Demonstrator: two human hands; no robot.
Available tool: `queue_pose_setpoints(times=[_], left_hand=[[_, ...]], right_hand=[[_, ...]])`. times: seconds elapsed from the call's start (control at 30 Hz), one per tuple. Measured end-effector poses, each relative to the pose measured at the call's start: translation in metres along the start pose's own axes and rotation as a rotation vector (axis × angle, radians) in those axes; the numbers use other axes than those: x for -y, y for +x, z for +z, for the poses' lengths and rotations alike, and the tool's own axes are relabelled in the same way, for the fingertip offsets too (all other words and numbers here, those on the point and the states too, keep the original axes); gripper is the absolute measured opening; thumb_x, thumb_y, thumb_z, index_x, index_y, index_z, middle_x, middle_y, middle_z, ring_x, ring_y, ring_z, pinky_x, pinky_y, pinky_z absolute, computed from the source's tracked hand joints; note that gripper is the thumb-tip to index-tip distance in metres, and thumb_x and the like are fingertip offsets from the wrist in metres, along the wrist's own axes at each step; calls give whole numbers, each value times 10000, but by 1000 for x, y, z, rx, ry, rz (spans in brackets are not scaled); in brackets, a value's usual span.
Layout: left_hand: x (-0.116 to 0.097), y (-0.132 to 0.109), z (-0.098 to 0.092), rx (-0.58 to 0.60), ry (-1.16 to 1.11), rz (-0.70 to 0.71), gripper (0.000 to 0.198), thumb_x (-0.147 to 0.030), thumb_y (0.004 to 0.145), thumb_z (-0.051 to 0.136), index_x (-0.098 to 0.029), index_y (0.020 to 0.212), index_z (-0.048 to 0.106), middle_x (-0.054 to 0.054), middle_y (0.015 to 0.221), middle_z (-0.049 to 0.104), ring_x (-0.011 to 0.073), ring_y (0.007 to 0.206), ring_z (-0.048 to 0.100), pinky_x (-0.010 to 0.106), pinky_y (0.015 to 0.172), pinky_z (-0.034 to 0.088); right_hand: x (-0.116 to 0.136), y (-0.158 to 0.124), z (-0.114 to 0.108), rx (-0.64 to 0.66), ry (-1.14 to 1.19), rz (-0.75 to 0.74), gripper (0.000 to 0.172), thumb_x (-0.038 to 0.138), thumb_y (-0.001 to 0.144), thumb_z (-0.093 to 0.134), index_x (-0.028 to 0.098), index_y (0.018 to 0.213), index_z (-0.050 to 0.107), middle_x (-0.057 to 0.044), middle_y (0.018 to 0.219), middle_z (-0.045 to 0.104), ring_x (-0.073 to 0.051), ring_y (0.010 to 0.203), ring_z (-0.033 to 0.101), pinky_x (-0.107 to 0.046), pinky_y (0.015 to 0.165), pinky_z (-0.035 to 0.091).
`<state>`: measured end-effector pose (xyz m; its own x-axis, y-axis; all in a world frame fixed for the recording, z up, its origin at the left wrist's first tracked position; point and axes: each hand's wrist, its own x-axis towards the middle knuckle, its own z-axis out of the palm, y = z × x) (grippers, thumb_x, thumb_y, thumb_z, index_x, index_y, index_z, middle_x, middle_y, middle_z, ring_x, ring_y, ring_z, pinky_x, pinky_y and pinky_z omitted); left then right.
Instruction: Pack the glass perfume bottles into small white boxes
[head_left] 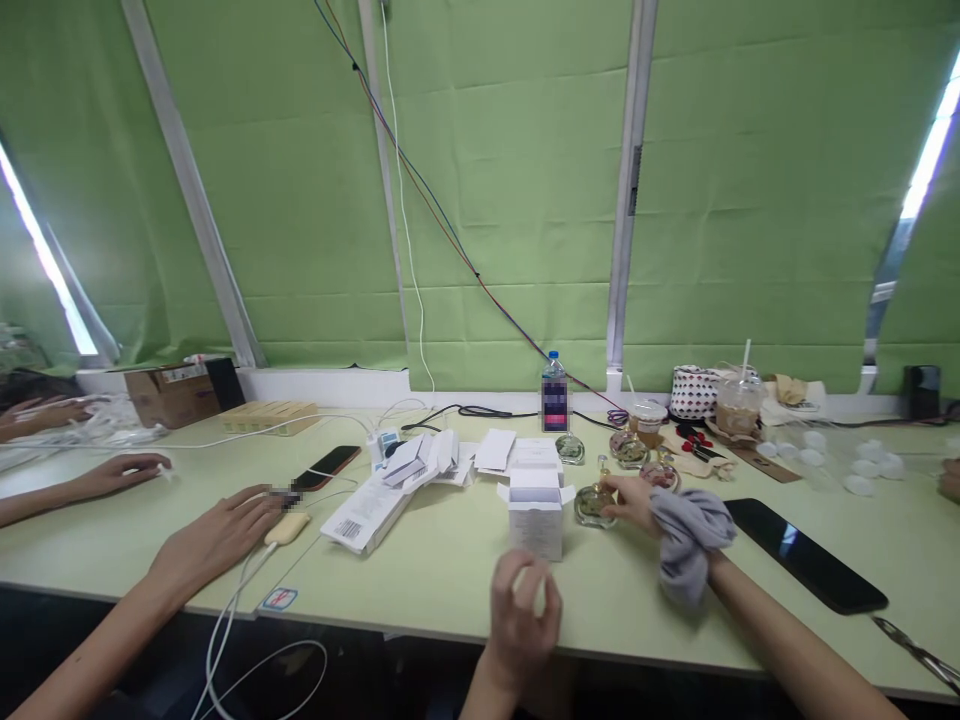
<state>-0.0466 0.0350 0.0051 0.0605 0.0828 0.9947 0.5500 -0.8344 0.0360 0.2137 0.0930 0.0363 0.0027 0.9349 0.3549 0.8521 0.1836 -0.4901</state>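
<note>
My right hand (631, 503), with a grey scrunchie (694, 545) around the wrist, grips a small round glass bottle (592, 507) standing on the table. My left hand (525, 605) is curled closed near the table's front edge, and nothing shows in its fingers. Just beyond it stands a small white box (535, 525), upright, its top flaps spread. Another glass bottle (570, 450) sits behind the box. Two more bottles with reddish contents (628, 449) stand behind my right hand.
White folded cartons (367, 515) lie left of the box. A co-worker's hand (217, 535) rests near a phone (328, 468) and a yellow cabled device (287, 528). A dark tablet-like slab (806, 555), metal tool (919, 650), drink cups (739, 405) and white caps (859, 485) are on the right.
</note>
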Motion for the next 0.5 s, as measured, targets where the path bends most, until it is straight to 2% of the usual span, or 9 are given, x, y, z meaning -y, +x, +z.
queue_pose_setpoints(times=[0.1, 0.17, 0.2, 0.27, 0.33, 0.43, 0.5], left_hand=[[-24, 2, 24, 330, -185, -129, 468, -34, 834, 463, -165, 1281, 421, 130, 1170, 539, 211, 1141, 538, 346, 931, 511], [-33, 5, 41, 547, -312, -248, 508, -33, 857, 399, -185, 1340, 366, 137, 1292, 511, 214, 1235, 485, 397, 1013, 464], [-35, 7, 49, 591, -353, -311, 520, -25, 853, 380, -193, 1344, 365, 130, 1308, 516, 213, 1243, 486, 414, 1026, 455], [-35, 8, 61, 650, -411, -468, 564, -13, 814, 401, -210, 1342, 379, 117, 1328, 525, 228, 1242, 498, 433, 1017, 465], [-31, 9, 66, 665, -448, -577, 568, -3, 781, 424, -242, 1297, 436, 81, 1282, 572, 232, 1186, 548, 424, 991, 490], [-27, 11, 66, 653, -477, -585, 520, 26, 748, 443, -287, 1153, 540, 16, 1120, 651, 210, 1051, 623, 380, 933, 532], [-26, 14, 63, 636, -476, -547, 524, 50, 730, 452, -307, 1098, 560, -7, 1057, 666, 196, 995, 642, 356, 890, 558]], right_hand=[[0, -19, 2, 157, 8, -54, 123, 230, 725, 727, 227, 842, 690, 3, 644, 651, -169, 616, 611, -303, 617, 485], [-1, -32, 0, 203, 20, -69, 151, 183, 686, 725, 229, 828, 697, 12, 596, 636, -168, 563, 595, -300, 572, 454], [-1, -37, -2, 215, 31, -79, 156, 182, 681, 725, 229, 828, 698, 11, 612, 644, -165, 560, 594, -298, 569, 451], [-3, -41, -9, 231, 62, -111, 180, 210, 664, 753, 231, 836, 703, 3, 705, 675, -157, 594, 609, -283, 584, 468], [-6, -36, -19, 218, 97, -140, 186, 273, 718, 735, 234, 897, 703, -6, 842, 691, -137, 620, 621, -255, 574, 490], [-11, -11, -29, 94, 117, -133, 248, 339, 939, 481, 207, 1075, 640, -34, 978, 664, -105, 601, 613, -237, 529, 507], [-11, 10, -27, -61, 105, -126, 244, 333, 953, 485, 184, 1106, 602, -51, 1056, 638, -138, 771, 635, -293, 669, 545]])
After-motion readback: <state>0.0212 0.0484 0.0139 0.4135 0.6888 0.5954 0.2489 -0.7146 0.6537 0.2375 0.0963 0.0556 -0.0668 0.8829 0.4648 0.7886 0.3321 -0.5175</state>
